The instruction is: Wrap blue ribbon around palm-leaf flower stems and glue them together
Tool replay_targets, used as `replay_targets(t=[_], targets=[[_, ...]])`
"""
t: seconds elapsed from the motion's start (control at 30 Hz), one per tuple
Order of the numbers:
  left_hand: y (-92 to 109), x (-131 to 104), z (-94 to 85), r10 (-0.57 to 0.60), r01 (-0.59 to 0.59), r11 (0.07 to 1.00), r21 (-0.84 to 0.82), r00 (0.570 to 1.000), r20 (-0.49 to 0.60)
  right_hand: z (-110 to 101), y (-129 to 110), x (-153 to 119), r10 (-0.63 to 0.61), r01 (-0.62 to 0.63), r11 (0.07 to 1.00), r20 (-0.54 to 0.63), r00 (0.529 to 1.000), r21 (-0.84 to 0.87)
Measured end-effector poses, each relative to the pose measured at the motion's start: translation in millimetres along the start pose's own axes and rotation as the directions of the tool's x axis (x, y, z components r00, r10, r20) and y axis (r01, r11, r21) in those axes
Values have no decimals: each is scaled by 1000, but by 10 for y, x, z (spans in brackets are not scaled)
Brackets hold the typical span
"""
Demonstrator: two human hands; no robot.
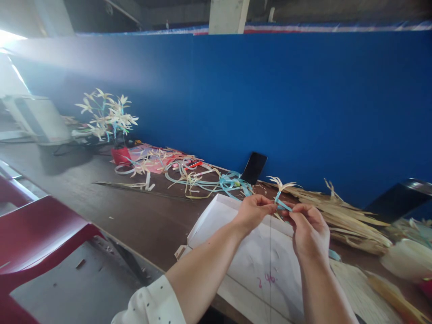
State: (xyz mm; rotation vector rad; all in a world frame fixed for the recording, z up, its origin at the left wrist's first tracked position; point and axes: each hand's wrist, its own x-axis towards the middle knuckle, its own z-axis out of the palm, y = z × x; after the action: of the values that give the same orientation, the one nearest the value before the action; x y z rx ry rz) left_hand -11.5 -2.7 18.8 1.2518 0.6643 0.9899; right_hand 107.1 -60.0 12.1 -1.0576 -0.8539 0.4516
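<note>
Above a white open box point(251, 258), both hands meet around a small pale straw-like flower point(282, 183) with a light blue strip point(282, 204) at its stem. My left hand point(255, 210) pinches the stem base between thumb and fingers. The strip's free end is pinched in my right hand point(308, 222), just to the right. The flower points upward, its petals spread. A thin dark line hangs from near my left fingertips down over the box. Handwritten red marks show on the box's inner surface.
Pale flowers in a red pot point(120, 156) stand at the left. Blue ribbon coils point(232, 181) and a leaning black phone point(254, 168) lie behind the box. Dried husks point(351, 216) lie at the right. A red chair point(43, 229) stands at the lower left, before a blue partition point(270, 99).
</note>
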Motion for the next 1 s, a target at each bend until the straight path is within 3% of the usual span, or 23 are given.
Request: replay_targets(t=[0.33, 0.7, 1.0], targets=[[-17, 11, -7, 1, -1, 1000, 24, 1000, 9, -34, -42, -1, 23, -20, 1000, 127, 992, -23], [-12, 6, -5, 12, -11, 993, 121, 1000, -3, 24, -73, 15, 64, -59, 982, 23, 998, -177], [-29, 22, -4, 50, -51, 996, 79, 999, 10, -17, -98, 25, -14, 98, 877, 178, 984, -471]])
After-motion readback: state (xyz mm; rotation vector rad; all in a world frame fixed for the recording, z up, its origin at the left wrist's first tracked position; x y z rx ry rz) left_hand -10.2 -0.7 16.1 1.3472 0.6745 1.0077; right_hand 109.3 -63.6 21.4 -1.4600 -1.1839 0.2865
